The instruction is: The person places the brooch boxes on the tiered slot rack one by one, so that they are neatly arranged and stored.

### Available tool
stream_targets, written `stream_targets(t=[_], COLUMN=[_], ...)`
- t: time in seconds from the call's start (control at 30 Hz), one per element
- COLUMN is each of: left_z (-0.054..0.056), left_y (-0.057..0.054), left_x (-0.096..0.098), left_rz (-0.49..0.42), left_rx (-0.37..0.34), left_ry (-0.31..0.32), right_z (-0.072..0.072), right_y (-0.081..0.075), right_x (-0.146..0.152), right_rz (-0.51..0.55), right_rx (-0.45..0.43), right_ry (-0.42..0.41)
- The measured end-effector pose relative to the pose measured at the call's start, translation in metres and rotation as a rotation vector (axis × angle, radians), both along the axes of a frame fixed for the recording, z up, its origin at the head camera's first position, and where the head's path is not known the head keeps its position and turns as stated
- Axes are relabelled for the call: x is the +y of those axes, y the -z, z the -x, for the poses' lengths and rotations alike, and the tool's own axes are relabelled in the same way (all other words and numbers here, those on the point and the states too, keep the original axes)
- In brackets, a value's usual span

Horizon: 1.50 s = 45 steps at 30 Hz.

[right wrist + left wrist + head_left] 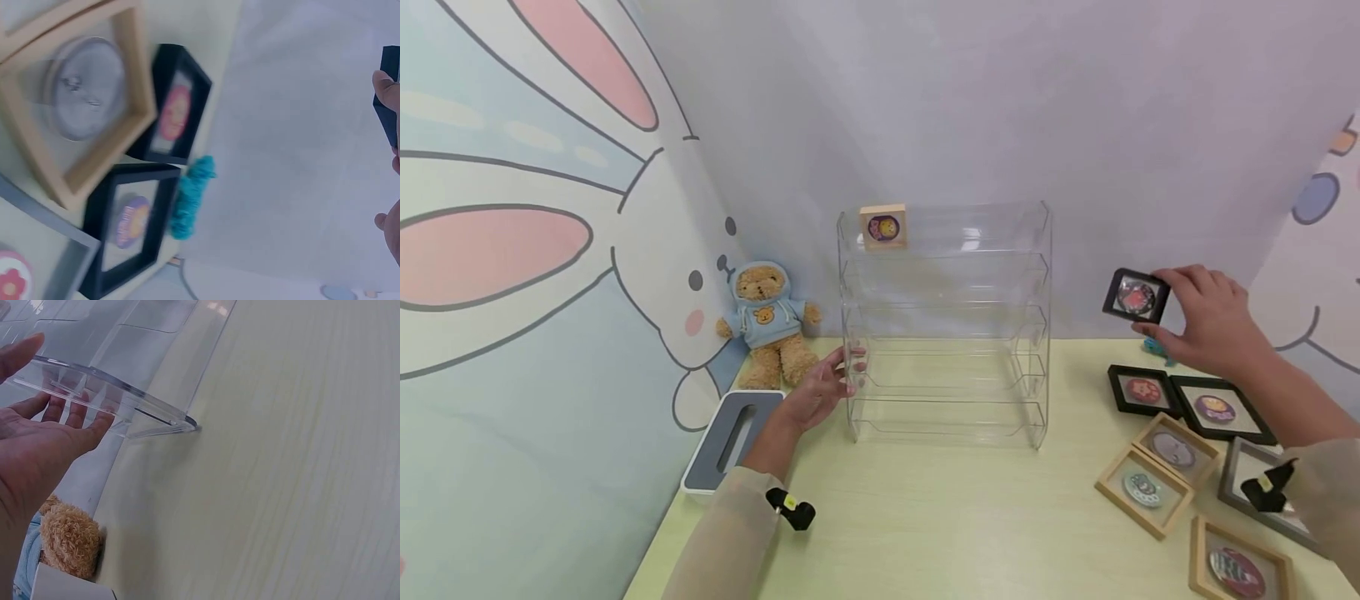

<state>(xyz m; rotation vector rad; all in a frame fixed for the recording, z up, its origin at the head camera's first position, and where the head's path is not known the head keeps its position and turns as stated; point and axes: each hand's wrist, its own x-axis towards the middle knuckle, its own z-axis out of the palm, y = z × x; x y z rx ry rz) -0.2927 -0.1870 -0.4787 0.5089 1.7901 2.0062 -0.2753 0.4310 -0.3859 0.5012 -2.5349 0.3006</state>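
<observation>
My right hand pinches a small black display frame by its right edge, raised above the table. A red and dark round badge shows inside. In the right wrist view only the frame's edge and part of the hand appear. My left hand touches the left side of a clear acrylic tiered rack. Its fingers spread against the clear side panel in the left wrist view, the thumb standing apart. A light wooden frame with a purple and yellow badge stands on the top tier at left.
At right lie black frames, wooden frames and a grey frame, with badges in them. A turquoise fuzzy thing sits behind them. At left are a teddy bear and a grey-lidded white box.
</observation>
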Motion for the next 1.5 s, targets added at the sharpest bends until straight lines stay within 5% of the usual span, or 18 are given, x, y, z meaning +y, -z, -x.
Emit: stream_targets(t=[0.33, 0.7, 1.07, 1.5], left_z=[0.001, 0.003, 0.0, -0.001], left_y=[-0.001, 0.001, 0.001, 0.001], left_x=[-0.001, -0.002, -0.001, 0.001], left_rz=[0.003, -0.015, -0.018, -0.056], left_rx=[0.017, 0.018, 0.004, 0.009], left_ry=[-0.001, -0.003, -0.008, -0.009], right_z=[0.007, 0.023, 0.041, 0.066], right_y=[-0.049, -0.086, -0.119, -0.131], right_x=[-0.02, -0.072, -0.132, -0.193], right_rz=[0.02, -0.029, -0.162, -0.269], right_rx=[0.163, 0.404, 0.466, 0.442], right_ry=[-0.065, -0.289, -0.305, -0.317])
